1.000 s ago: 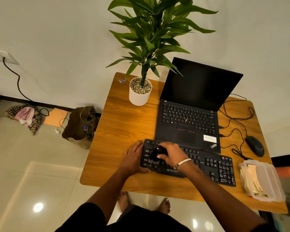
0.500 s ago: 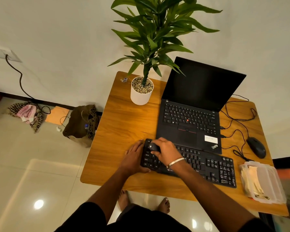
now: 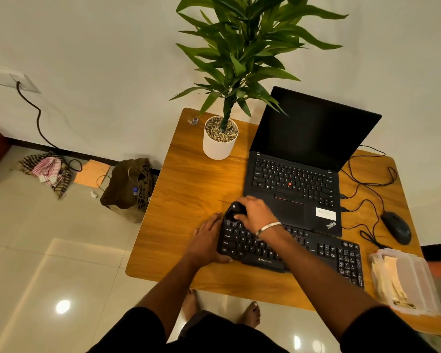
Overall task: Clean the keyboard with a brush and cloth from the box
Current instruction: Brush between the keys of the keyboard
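Note:
A black keyboard (image 3: 323,253) lies along the front of the wooden table (image 3: 189,189). My right hand (image 3: 255,212) grips a black brush (image 3: 234,211) and holds it on the keyboard's far left corner. Flat against the keyboard's left end rests my left hand (image 3: 206,240), fingers spread along its edge. A clear plastic box (image 3: 415,278) holding a pale cloth (image 3: 390,278) stands at the table's front right corner.
An open black laptop (image 3: 298,174) sits just behind the keyboard. A white pot with a tall plant (image 3: 220,141) stands at the back left. A black mouse (image 3: 396,226) and its cables lie at the right. A bag (image 3: 127,187) is on the floor.
My right hand has carried the brush from the left-middle keys up and left to the keyboard's far left corner. My left hand has stayed at the keyboard's left end.

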